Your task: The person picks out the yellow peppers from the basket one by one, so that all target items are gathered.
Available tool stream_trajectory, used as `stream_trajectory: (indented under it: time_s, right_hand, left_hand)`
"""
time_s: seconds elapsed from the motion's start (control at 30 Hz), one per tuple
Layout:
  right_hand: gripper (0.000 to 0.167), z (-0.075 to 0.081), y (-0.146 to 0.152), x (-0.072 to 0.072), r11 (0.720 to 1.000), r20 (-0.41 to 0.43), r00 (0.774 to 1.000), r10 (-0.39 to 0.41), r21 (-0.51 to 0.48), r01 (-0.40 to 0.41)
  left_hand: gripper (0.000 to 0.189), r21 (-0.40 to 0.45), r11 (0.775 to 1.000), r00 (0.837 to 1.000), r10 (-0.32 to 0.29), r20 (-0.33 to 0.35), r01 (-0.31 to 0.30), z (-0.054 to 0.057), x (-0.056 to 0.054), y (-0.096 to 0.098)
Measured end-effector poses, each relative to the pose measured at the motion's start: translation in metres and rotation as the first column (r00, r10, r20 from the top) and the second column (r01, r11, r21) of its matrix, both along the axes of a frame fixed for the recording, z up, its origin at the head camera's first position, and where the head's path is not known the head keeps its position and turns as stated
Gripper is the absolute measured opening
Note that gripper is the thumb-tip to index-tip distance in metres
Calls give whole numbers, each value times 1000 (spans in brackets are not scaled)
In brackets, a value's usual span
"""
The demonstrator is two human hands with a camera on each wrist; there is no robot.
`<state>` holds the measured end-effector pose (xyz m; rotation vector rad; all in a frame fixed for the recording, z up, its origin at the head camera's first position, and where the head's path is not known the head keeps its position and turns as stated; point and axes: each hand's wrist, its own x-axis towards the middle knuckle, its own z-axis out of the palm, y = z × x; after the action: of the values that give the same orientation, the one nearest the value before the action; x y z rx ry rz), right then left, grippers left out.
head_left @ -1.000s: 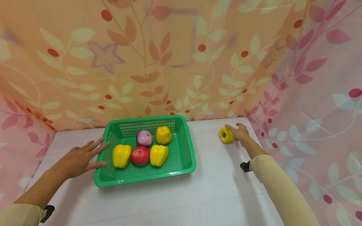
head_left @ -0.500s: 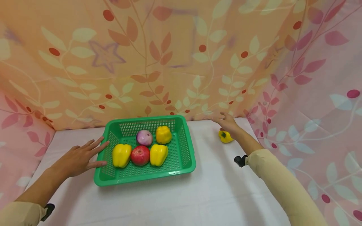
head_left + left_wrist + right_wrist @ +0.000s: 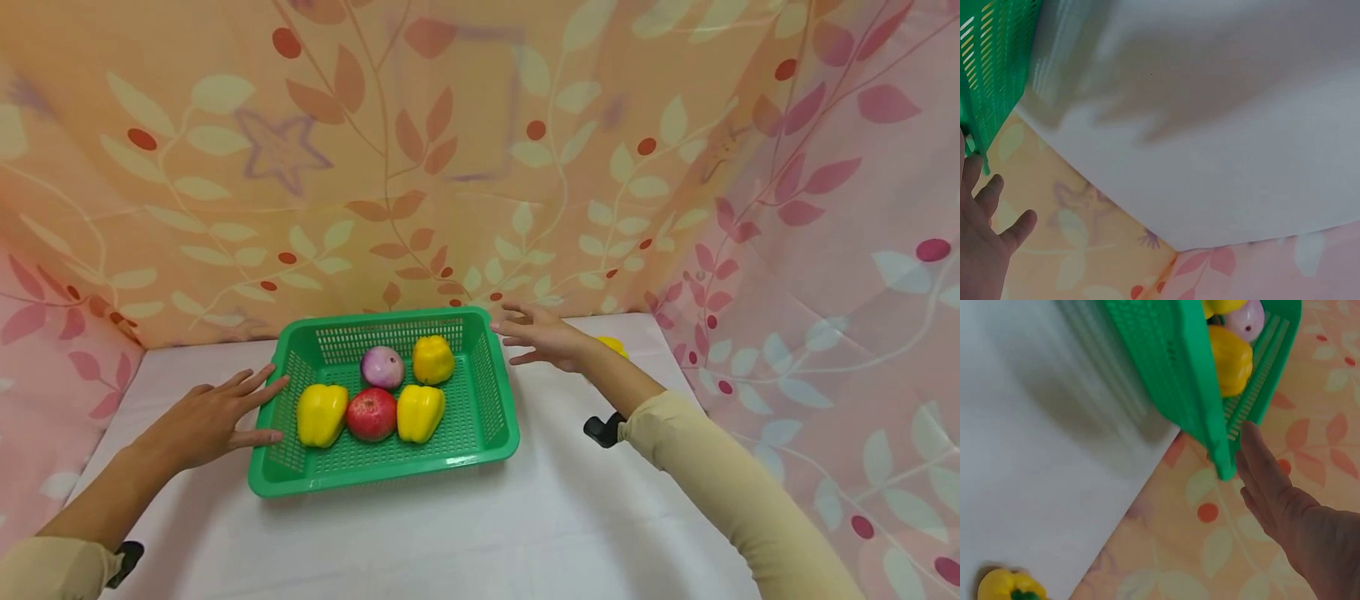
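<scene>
A green plastic basket holds several yellow bell peppers, a red pomegranate and a round purple vegetable. At its left rim is my left hand, fingers spread, the fingertips reaching over the edge. My right hand is by the basket's back right corner with its fingers extended and nothing in its grasp. The right wrist view puts those fingertips close to the rim; whether they touch it I cannot tell. Behind my right forearm, another yellow bell pepper lies on the table, mostly hidden in the head view.
White cloth covers the table. A patterned orange curtain stands along the back edge, and a pink patterned curtain closes off the right side.
My right hand has left the lone yellow bell pepper and moved left to the basket's right side. That pepper stays on the table. The left hand and basket have not visibly moved.
</scene>
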<state>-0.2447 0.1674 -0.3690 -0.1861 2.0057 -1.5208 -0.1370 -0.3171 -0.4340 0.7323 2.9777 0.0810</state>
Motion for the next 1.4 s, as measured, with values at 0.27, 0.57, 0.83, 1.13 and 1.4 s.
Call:
stream_trajectory:
  time_s: [0.27, 0.57, 0.83, 1.13, 1.4]
  right_hand:
    - [77, -7, -30, 7, 995, 52, 994, 97, 6, -98]
    - [74, -14, -52, 11, 988, 152, 976, 153, 0, -155]
    - [73, -27, -67, 10, 976, 187, 959, 212, 6, -217]
    - [72, -38, -80, 9, 974, 230, 948, 218, 3, -225]
    - [71, -43, -92, 7, 975, 271, 941, 202, 40, -221]
  left_hand:
    - [87, 13, 1000, 1000, -9, -13, 9, 0, 0, 0]
    - [87, 17, 1000, 1000, -5, -8, 6, -2, 0, -1]
    - [87, 15, 1000, 1000, -2, -6, 2, 0, 0, 0]
    - [88, 19, 1000, 1000, -3, -6, 4, -2, 1, 0]
    - [88, 23, 1000, 1000, -5, -2, 5, -1, 1, -1]
